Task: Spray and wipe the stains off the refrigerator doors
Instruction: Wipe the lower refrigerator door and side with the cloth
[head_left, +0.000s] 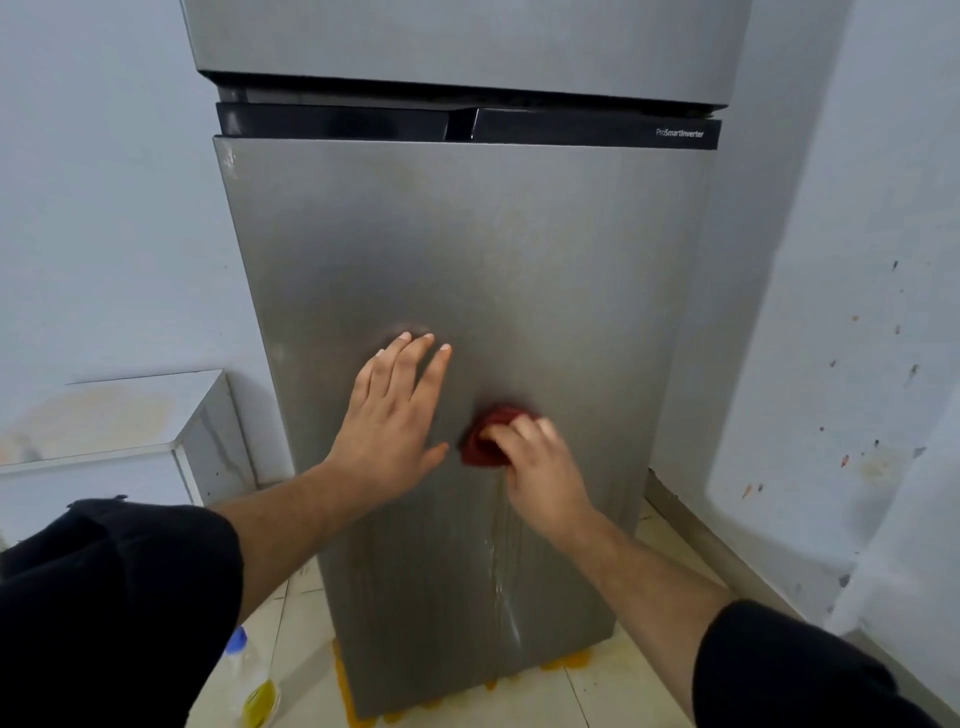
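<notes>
The grey lower refrigerator door (519, 249) fills the middle of the view, with the upper door (467, 36) above a black handle strip. My left hand (395, 415) lies flat on the lower door, fingers straight and spread. Just to its right, my right hand (535, 467) grips a bunched red cloth (485, 436) and presses it against the door. Wet streaks (504, 582) run down the door below the cloth. A clear spray bottle (249, 680) with yellow liquid and a blue top stands on the floor at the lower left.
A white marble-topped counter (130, 415) stands left of the refrigerator. Pale walls close in on both sides; the right wall (857, 364) is speckled with marks. Yellow stains (566, 662) spread over the tiled floor along the refrigerator's base.
</notes>
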